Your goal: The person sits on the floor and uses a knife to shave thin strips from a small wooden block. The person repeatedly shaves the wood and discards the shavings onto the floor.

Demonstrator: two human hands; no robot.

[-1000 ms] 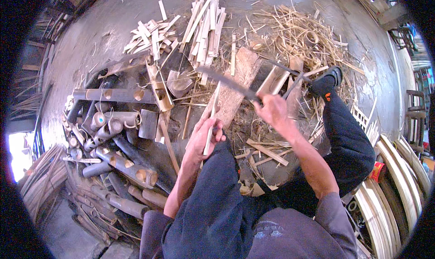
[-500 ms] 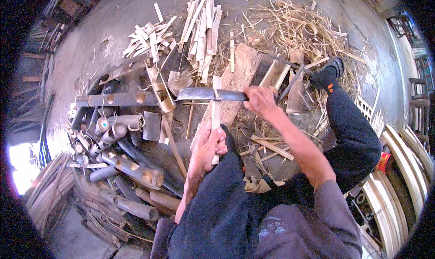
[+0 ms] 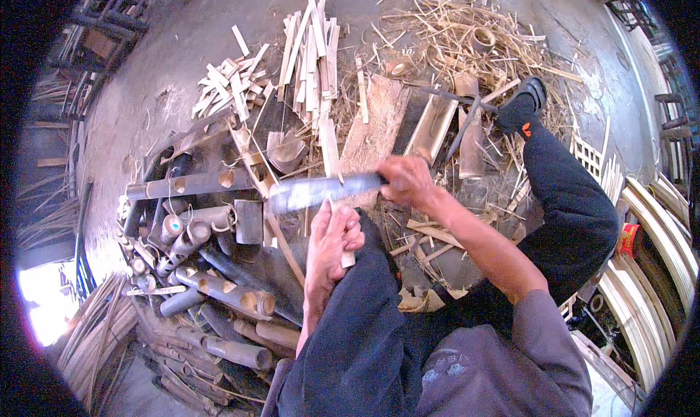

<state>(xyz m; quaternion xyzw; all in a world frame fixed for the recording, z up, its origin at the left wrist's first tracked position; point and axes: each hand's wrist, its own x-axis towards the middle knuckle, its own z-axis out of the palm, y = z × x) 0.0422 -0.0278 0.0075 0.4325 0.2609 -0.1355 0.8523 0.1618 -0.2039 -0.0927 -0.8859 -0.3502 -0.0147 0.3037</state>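
Bamboo strip (image 3: 348,259) sat in your tightly curled left hand (image 3: 334,236), by your knee (image 3: 370,269). Your right hand (image 3: 408,179), wrapped round the knife (image 3: 313,193), had brought it nearer, so little strip showed between.

The knife (image 3: 321,193) has a long, wide, gray blade with shiny white spots, and it looks blurry. It points to the left and tips down a little at that end. Its handle is mostly hidden in the right hand (image 3: 408,180). The wood strip (image 3: 329,148) is thin, flat and pale. It is held in the left hand (image 3: 332,238), and its short bottom end pokes out below. The blade goes across it, just above the fingers. I can't tell how deep the blade is in the wood.
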